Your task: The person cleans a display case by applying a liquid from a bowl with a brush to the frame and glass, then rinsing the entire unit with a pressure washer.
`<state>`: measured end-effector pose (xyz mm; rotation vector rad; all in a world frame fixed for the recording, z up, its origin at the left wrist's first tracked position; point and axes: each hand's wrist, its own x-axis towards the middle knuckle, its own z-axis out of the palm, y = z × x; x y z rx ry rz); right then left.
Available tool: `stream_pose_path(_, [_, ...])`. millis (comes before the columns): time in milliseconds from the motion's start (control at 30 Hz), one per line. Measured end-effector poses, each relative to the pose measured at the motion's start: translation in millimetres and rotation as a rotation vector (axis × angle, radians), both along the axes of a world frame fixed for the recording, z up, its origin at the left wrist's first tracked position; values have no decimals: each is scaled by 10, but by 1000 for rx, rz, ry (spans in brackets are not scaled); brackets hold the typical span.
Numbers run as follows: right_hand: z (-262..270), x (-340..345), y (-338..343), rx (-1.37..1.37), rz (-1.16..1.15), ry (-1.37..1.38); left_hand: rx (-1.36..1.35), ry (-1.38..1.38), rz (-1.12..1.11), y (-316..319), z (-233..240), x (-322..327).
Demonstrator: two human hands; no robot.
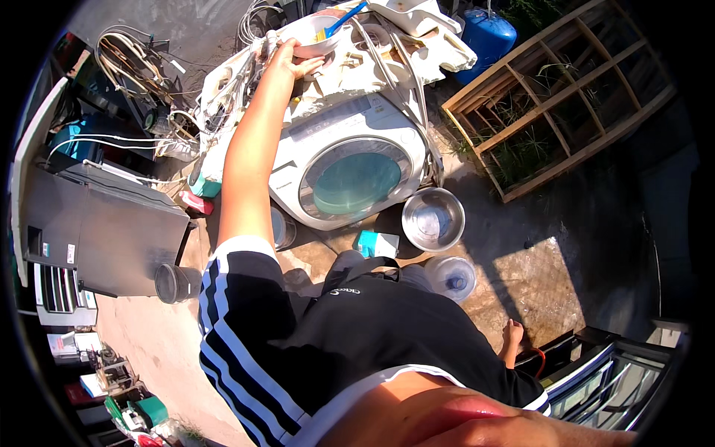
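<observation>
My left hand [296, 58] reaches forward, thumb at the rim and fingers under a white bowl [315, 49]. A paintbrush [345, 21] with a blue handle and yellowish bristles leans in that bowl. Below the hand stands a front-loading washing machine [341, 162], its round glass door facing me. Its upper side is covered by dirty white foam-like pieces [329, 89], cables and bent metal strips [391, 56]. Low at my right side is my right hand [512, 333], fingers curled; whether it holds anything is unclear.
A metal basin [457, 223], a clear plastic water jug [451, 278] and a turquoise-and-white carton [378, 244] stand near my feet. Wooden frames [575, 89] and a blue tank [487, 36] are at right. Leftward are a grey metal cabinet [128, 223], black bucket [177, 283] and coiled hoses [120, 61].
</observation>
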<state>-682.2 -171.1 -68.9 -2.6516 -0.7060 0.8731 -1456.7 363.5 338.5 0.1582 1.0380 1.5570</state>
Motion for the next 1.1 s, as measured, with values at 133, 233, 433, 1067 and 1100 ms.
stream_pose_path(133, [244, -882, -1152, 135, -581, 504, -92, -23, -7, 700, -323, -739])
stream_pose_path(233, [328, -1784, -1589, -15, -682, 541, -95, -91, -24, 1141, -308, -1002])
stream_pose_path(433, [739, -3603, -1731, -205, -766, 517, -165, -184, -50, 2196, -483, -1706])
stream_pose_path(1067, [1864, -5579, -2972, -48, -990, -113, 600, 296, -713, -1427, 53, -532])
stream_pose_path(1100, [1948, -5535, -3100, 28, -1064, -122, 646, 353, -794, -1751, -75, -356])
